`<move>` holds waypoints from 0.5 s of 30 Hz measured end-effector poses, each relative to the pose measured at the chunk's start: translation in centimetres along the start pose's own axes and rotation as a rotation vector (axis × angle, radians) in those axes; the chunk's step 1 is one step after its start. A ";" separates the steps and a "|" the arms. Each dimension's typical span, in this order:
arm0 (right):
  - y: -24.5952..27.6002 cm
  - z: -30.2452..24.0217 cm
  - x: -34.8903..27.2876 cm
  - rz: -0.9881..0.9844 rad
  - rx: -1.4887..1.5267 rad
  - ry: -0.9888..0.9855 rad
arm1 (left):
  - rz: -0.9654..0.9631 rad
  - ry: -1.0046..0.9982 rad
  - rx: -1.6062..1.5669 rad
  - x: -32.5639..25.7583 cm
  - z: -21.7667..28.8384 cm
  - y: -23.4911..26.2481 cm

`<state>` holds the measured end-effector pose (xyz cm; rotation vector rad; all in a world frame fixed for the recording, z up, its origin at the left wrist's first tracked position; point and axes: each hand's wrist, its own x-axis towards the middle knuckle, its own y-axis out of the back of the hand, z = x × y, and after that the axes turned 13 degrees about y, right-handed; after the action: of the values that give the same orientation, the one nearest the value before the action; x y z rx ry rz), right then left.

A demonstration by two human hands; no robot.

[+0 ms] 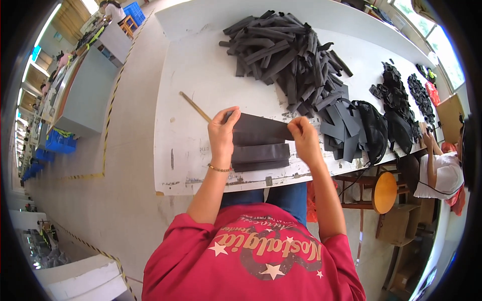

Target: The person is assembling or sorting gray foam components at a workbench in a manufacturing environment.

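Red shirt cloth (251,271) fills the space nearest the camera, with the white table (193,145) beyond it; over the table's near part the left hand (222,133) pinches one end of a dark strip (263,128) between thumb and fingers, and the right hand (306,143) has thumb and fingertips closed together on the other end; the dark strip spans the gap between them, just beyond a folded dark piece (261,157) lying flat near the table's edge. To handle it well, I would keep both pinches close to the corners and pull evenly, so that the long edges run straight and no crease sets in; a slack middle would likely buckle, and the two hands ought to stay level. As for containers, a blue bin (61,141) stands on the floor at left, its contents too small to make out; a blue crate (134,13) sits farther off; a brown carton (400,226) rests below the table's right side, its inside too shaded to read; a black bag (375,131) lies beside loose flat pieces (341,125), what it holds being hidden.
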<state>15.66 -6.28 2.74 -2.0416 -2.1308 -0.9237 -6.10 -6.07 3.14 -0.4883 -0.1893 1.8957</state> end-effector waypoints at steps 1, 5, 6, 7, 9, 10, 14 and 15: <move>0.3 0.6 0.4 -0.040 0.012 -0.018 | 0.012 0.006 -0.001 0.0 -0.2 0.7; -1.2 2.5 0.9 -0.207 -0.028 -0.088 | 0.094 -0.057 0.399 1.0 -2.5 4.2; -1.7 3.2 0.6 -0.220 -0.092 -0.018 | 0.096 -0.091 0.455 1.1 -3.2 4.7; -2.0 3.9 0.4 -0.228 -0.089 -0.021 | 0.096 -0.126 0.512 1.3 -3.8 5.2; -2.6 4.7 0.4 -0.241 -0.229 0.112 | 0.094 -0.078 0.564 1.9 -4.5 6.1; -2.8 4.9 0.4 -0.247 -0.226 0.110 | 0.092 -0.145 0.665 2.0 -4.7 6.4; -2.5 4.4 0.5 -0.286 -0.335 0.111 | 0.079 -0.333 0.910 2.9 -3.6 5.8; -2.2 3.9 0.4 -0.286 -0.358 0.121 | 0.072 -0.336 0.907 3.5 -3.0 5.1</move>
<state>14.97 -4.05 -1.11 -1.7747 -2.3700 -1.5240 -10.28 -5.08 -2.26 0.4410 0.4666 1.8953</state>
